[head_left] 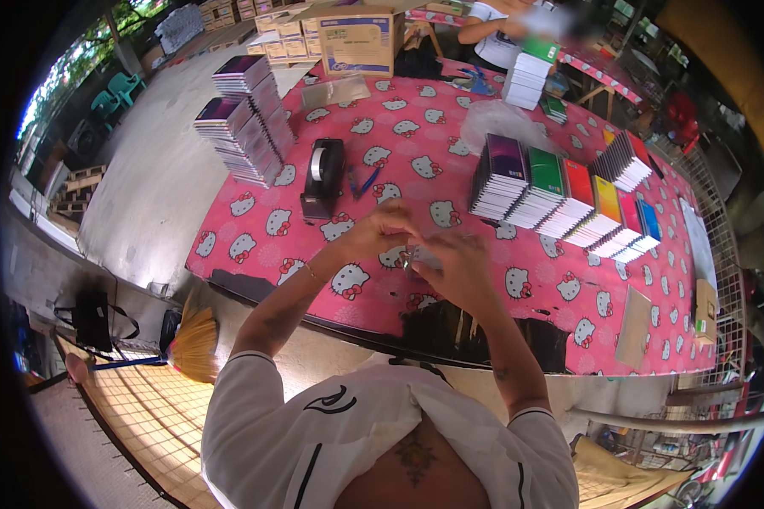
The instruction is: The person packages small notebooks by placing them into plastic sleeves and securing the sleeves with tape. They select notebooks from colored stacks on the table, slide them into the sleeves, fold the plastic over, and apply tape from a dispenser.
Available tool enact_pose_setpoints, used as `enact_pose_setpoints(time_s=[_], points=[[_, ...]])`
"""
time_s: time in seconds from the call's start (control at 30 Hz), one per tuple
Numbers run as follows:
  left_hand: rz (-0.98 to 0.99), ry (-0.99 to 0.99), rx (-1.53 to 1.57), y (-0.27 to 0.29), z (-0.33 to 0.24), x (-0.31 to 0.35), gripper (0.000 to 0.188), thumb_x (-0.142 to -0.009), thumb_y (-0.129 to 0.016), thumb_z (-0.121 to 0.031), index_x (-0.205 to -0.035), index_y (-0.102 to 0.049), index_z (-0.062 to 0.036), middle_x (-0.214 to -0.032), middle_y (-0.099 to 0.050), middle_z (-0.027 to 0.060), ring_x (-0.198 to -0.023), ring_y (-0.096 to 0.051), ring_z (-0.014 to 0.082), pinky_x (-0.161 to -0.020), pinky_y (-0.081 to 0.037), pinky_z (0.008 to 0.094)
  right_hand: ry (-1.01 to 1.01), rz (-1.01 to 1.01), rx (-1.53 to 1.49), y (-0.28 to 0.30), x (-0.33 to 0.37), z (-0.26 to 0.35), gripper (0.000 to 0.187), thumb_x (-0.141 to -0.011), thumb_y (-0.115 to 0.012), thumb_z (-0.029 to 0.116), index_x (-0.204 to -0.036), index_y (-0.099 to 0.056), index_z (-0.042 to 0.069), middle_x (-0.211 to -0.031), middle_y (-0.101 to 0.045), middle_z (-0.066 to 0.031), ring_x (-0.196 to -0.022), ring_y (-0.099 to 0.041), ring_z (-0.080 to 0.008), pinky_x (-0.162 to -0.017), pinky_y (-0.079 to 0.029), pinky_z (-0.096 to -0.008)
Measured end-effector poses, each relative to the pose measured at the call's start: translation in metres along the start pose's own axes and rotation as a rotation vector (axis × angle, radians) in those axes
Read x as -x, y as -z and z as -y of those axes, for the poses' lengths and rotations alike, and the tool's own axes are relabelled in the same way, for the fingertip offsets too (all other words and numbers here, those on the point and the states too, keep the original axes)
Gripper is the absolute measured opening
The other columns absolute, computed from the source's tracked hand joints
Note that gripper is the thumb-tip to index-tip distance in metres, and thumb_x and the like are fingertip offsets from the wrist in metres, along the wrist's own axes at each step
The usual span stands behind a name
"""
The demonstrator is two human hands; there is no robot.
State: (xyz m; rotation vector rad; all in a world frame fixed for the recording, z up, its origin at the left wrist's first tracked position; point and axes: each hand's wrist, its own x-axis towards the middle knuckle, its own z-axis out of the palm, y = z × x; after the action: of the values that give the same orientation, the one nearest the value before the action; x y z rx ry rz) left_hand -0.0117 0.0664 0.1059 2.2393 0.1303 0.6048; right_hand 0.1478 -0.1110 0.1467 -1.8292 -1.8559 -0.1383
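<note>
My left hand (388, 227) and my right hand (460, 265) meet above the pink cloth-covered table, close to its near edge. Both are closed, fingertips almost touching. A small clear, shiny piece (409, 256) shows between them; it looks like thin plastic, but its kind is too small to tell. The right fingers are pinched at it. What the left fingertips hold is hidden. Beyond the left hand stands a black tape dispenser (323, 180) with a pale roll. Beside it lie blue-handled pliers (365, 181).
Stacked spiral notebooks (518, 191) in several colours line the right; more stacks (244, 127) stand far left. Clear plastic (505, 125) lies behind. A cardboard box (356, 42) is at the back. Another person (492, 34) sits across the table. A broom (193, 343) lies lower left.
</note>
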Motion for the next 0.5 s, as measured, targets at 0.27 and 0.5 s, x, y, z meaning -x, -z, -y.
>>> enact_pose_setpoints(time_s=[0.27, 0.5], points=[[-0.083, -0.176, -0.288, -0.019, -0.011, -0.024, 0.015, -0.08, -0.077, -0.008, -0.094, -0.074, -0.0146, -0.137, -0.05, 0.0121, -0.129, -0.045, 0.0297, -0.1, -0.04, 0.0467, -0.079, 0.057, -0.416, -0.047, 0.067, -0.093, 0.066, -0.067, -0.086, 0.031, -0.127, -0.059, 0.019, -0.134, -0.053, -0.0083, -0.127, -0.048, -0.0344, -0.103, -0.036, -0.0543], [-0.16, -0.213, -0.282, -0.061, 0.007, -0.035, 0.016, -0.078, -0.076, -0.011, -0.093, -0.072, -0.0154, -0.137, -0.052, 0.0107, -0.133, -0.039, 0.0325, -0.103, -0.034, 0.0486, 0.11, 0.057, -0.369, -0.049, 0.055, -0.074, 0.055, -0.074, -0.081, 0.025, -0.124, -0.061, 0.017, -0.142, -0.046, -0.0094, -0.133, -0.044, -0.0326, -0.109, -0.032, -0.0549]])
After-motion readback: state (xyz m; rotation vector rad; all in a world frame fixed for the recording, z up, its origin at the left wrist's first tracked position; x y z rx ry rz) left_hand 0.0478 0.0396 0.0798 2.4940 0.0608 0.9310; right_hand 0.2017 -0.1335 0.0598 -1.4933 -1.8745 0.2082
